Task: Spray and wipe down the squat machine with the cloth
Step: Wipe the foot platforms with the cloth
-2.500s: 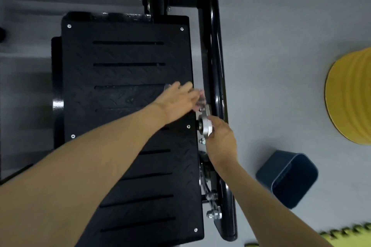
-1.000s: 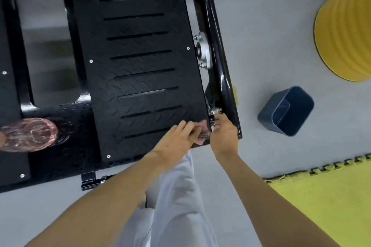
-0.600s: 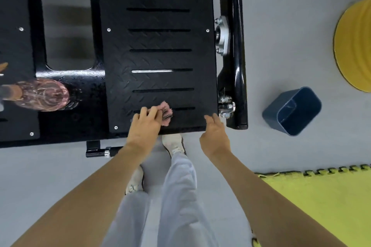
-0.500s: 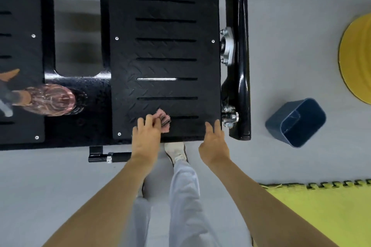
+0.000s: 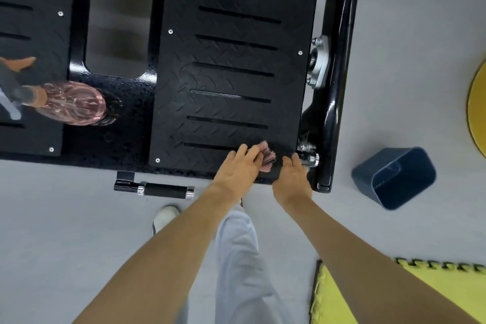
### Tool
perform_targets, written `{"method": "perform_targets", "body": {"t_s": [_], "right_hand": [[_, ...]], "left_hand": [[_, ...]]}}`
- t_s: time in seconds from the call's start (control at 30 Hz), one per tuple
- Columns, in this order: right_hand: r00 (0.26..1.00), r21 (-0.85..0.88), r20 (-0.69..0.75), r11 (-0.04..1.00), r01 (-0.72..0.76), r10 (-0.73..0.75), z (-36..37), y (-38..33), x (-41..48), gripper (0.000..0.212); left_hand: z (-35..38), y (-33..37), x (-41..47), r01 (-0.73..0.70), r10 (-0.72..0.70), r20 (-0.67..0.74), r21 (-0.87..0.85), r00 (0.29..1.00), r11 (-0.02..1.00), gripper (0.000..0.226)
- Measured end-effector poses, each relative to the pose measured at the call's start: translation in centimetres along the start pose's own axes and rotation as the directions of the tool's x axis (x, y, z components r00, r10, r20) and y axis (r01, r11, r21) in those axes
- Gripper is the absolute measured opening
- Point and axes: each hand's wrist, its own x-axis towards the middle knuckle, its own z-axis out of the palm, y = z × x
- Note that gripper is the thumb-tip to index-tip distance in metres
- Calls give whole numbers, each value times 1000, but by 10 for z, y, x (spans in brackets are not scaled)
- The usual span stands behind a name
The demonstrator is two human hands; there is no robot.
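The squat machine's black tread-plate footboard (image 5: 231,81) fills the upper middle of the view, with a glossy black frame tube (image 5: 339,66) along its right side. My left hand (image 5: 238,167) presses a small pink cloth (image 5: 267,156) onto the footboard's near right corner, fingers curled over it. My right hand (image 5: 292,180) rests flat on the plate's near edge just right of the cloth, beside a silver bolt (image 5: 309,156). A pink translucent spray bottle (image 5: 71,102) lies on the machine's base at the left.
A dark blue bin (image 5: 394,177) lies tipped on the grey floor at the right. A yellow disc (image 5: 477,113) shows at the right edge, a yellow-green foam mat (image 5: 355,294) at the lower right. A black handle peg (image 5: 155,189) sticks out below the plate. My legs stand below.
My left hand slid the cloth to the right along the footboard's near edge, up close to my right hand. The view shifted a little to the right.
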Motion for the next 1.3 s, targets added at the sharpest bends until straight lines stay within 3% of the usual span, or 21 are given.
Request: {"method": "perform_targets", "body": {"t_s": [0.1, 0.2, 0.33, 0.43, 0.47, 0.53, 0.63, 0.73, 0.8, 0.9, 1.0, 1.13, 1.3], "right_hand": [[999, -8, 26, 1000, 25, -24, 2, -4, -3, 63], [998, -2, 60, 1000, 26, -26, 6, -13, -6, 68], [996, 42, 81, 999, 21, -24, 15, -29, -7, 70], [996, 56, 85, 998, 15, -19, 23, -37, -7, 68], [997, 57, 81, 998, 14, -18, 25, -40, -8, 67], [997, 57, 76, 998, 5, -9, 28, -43, -8, 66], [998, 52, 60, 999, 7, -10, 28, -45, -7, 67], [1000, 59, 24, 998, 10, -12, 24, -44, -3, 67], [1000, 74, 5, 997, 11, -12, 19, -43, 1, 67], [999, 70, -29, 997, 18, -16, 9, -42, 11, 70], [999, 62, -43, 998, 18, -16, -1, -42, 24, 71], [998, 66, -55, 998, 11, -7, -11, -40, 38, 71], [997, 40, -76, 999, 17, -14, -10, -36, 40, 69]], "left_hand": [[-3, -34, -15, 48, -49, 15, 25, 999, 999, 69], [-3, -84, -40, 275, -274, 23, -45, 961, 961, 73], [0, -132, -71, 518, -541, -44, -233, 840, 823, 67], [4, -117, -68, 626, -682, -36, -364, 731, 690, 66], [6, -105, -65, 613, -679, -39, -394, 733, 685, 68], [11, -78, -56, 522, -581, -29, -404, 814, 751, 71], [9, -53, -44, 368, -384, -9, -268, 923, 890, 67], [2, -67, -39, 288, -300, -30, -201, 954, 936, 69], [-2, -88, -43, 302, -335, -69, -289, 940, 908, 71], [-10, -120, -44, 403, -529, -171, -470, 831, 785, 75], [-21, -132, -33, 489, -616, -135, -488, 776, 723, 69], [-21, -106, -14, 549, -622, -81, -391, 779, 739, 63], [-23, -46, 16, 401, -433, -74, -264, 899, 877, 64]]}}
